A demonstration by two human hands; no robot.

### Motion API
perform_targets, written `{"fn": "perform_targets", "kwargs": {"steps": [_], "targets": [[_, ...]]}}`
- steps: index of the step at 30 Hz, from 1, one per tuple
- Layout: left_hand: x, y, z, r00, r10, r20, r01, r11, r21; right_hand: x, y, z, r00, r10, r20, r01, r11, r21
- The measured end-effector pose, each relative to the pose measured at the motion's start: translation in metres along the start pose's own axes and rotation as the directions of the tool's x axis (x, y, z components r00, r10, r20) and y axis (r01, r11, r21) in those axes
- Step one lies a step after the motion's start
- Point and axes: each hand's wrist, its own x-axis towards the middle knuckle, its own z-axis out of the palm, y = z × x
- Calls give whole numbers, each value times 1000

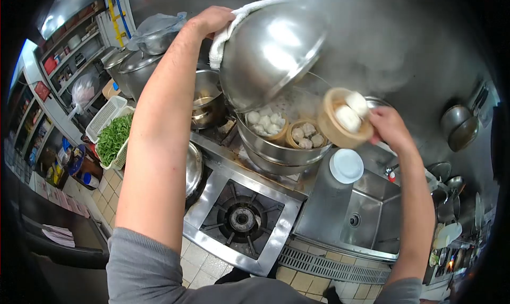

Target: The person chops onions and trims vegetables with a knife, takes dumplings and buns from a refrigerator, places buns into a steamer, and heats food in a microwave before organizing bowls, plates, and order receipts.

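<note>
My left hand [213, 20] is closed at the edge of a big domed steel lid [271, 49], with a white towel [226, 41] against the rim. The lid is tilted up over a large steamer pot [287, 158]. Inside the pot sit bamboo baskets, one with white dumplings [264, 122] and another with shumai [307, 136]. To the right, my right hand [390, 126] grips a small bamboo steamer basket [340, 131] with white buns [351, 112] in it. That basket is tipped toward me, above the pot's right rim. Steam blurs the back of the pot.
A bare gas burner [242, 219] lies in front of the pot. Stacked white plates [346, 166] stand by a steel sink [366, 208]. At left are a basket of leafy greens [114, 139] and a large lidded pot [141, 70]. Pans hang on the right.
</note>
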Motion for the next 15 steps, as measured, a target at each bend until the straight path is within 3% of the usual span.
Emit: {"fn": "perform_targets", "kwargs": {"steps": [4, 6, 7, 8, 9, 10, 11, 12, 15], "targets": [[7, -2, 4, 1000, 6, -2, -6, 1000, -8, 111, -12, 71, 1000, 9, 15, -11, 988, 152], [-2, 7, 4, 999, -1, 35, 1, 1000, 0, 174, -5, 111, 997, 56, 60, -61, 995, 81], [-2, 8, 6, 1000, 5, 9, -6, 1000, 15, 242, 40, 133, 948, -240, 208, 266, 958, -107], [-1, 8, 5, 1000, 5, 4, -5, 1000, 13, 293, 76, 146, 789, -468, 398, 579, 782, -230], [1, 8, 5, 1000, 4, 16, -4, 1000, 26, 295, 71, 158, 788, -468, 400, 581, 781, -229], [4, 6, 5, 1000, 3, 29, -4, 999, 40, 291, 61, 174, 675, -546, 496, 266, 807, 527], [8, 2, 5, 1000, 14, 17, -14, 1000, 22, 290, 55, 187, 576, -675, 462, -308, 345, 887], [10, 0, 5, 1000, 15, 20, -16, 1000, 24, 297, 53, 198, 562, -713, 419, -323, 278, 905], [13, 0, 5, 999, 31, 6, -31, 998, 49, 324, 64, 223, 573, -759, 310, 153, 470, 869]]}}
